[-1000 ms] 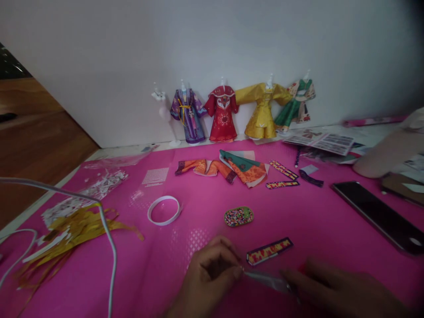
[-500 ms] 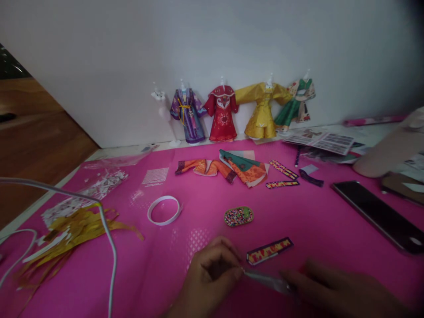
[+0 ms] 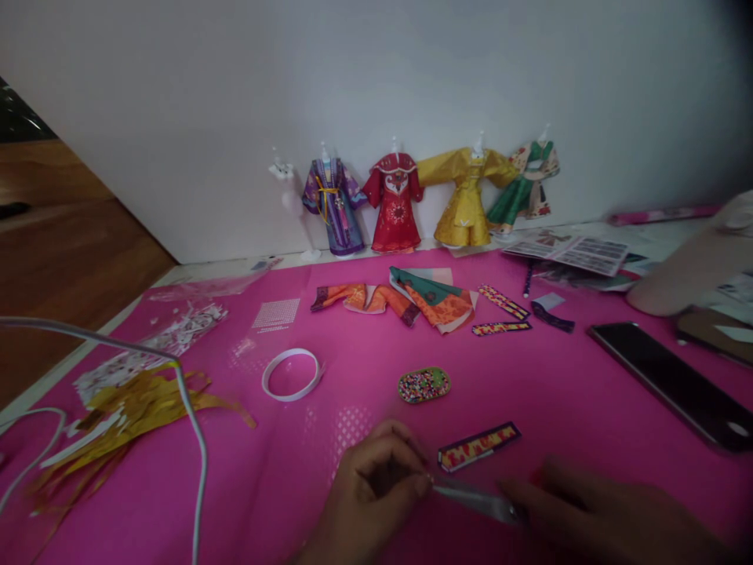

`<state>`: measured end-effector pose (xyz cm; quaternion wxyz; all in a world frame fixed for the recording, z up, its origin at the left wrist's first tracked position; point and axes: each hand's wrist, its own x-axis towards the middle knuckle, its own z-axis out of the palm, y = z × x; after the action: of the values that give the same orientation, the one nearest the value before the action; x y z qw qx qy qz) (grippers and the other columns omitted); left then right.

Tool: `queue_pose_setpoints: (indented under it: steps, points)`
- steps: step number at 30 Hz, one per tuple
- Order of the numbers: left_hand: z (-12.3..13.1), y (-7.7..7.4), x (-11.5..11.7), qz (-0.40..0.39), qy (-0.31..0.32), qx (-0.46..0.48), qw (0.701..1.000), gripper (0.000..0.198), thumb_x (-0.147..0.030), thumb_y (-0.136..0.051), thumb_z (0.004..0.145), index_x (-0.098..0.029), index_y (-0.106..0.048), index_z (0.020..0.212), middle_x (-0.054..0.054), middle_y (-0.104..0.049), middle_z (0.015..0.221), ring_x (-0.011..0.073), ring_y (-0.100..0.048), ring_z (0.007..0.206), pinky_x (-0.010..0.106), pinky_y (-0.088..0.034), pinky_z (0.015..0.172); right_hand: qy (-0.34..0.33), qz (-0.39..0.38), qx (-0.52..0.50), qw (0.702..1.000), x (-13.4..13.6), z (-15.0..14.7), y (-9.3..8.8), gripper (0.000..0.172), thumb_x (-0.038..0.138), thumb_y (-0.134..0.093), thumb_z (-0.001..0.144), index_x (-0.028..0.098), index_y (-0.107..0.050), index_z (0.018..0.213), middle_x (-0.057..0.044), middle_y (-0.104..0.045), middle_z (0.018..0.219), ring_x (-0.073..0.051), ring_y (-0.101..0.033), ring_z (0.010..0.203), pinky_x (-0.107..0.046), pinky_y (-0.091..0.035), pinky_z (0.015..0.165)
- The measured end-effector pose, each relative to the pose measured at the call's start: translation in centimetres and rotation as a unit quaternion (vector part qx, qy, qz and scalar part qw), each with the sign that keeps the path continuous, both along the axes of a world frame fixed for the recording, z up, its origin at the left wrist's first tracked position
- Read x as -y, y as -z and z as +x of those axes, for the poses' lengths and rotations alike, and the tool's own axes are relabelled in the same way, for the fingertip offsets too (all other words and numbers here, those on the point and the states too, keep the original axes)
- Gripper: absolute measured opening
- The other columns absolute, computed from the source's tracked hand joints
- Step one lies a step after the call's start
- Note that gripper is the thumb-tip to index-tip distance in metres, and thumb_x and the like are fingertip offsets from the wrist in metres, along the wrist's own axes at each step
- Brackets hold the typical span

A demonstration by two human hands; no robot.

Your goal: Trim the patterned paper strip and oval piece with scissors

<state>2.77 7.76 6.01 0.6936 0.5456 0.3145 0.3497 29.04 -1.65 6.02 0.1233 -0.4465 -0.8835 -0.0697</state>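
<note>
My left hand [image 3: 382,479] is closed in a pinch, thumb against fingers, on something too small to make out. In my right hand [image 3: 588,510], dark and blurred, is a pair of scissors [image 3: 476,498] with silver blades and a bit of red at the handle. The blade tips reach my left fingertips. Just beyond the blades lies a patterned strip [image 3: 479,446] with a dark border. Farther back is an oval tin [image 3: 423,385] of multicoloured beads. Behind that are an orange doll-size jacket [image 3: 365,299] and an orange and green cloth piece [image 3: 438,298].
Small dressed mannequins [image 3: 395,200] stand along the wall. A roll of white tape [image 3: 291,375], yellow scraps [image 3: 135,412] and a looping white cable [image 3: 197,431] are on the left. To the right lie a phone [image 3: 671,384], two patterned strips [image 3: 501,327] and printed sheets [image 3: 570,251].
</note>
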Motion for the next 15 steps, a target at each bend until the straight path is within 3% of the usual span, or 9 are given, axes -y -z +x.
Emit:
queue_pose_setpoints:
  steps: [9,15]
  points:
    - [0.07,-0.16,0.02,0.0,0.001,0.002,1.0,0.027,-0.039,-0.081,0.078,-0.019,-0.069,0.066,0.001,-0.057,0.08,0.0152,-0.053,0.073,0.027,-0.04,0.068,-0.015,-0.005,-0.042,0.999,-0.1,-0.07,-0.26,0.034,0.041,-0.051,0.1,0.022,-0.056,0.128,0.006,-0.062,0.07,-0.009,-0.054,0.042,-0.022,-0.034,0.034]
    - [0.03,-0.04,-0.13,0.004,0.0,0.003,1.0,0.026,-0.039,-0.081,0.078,-0.019,-0.07,0.067,0.001,-0.057,0.081,0.0152,-0.052,0.074,0.027,-0.04,0.068,-0.003,-0.013,-0.067,0.998,0.2,-0.31,-0.37,0.03,0.038,-0.053,0.099,0.022,-0.06,0.124,0.005,-0.062,0.069,-0.01,-0.054,0.042,-0.024,-0.032,0.034]
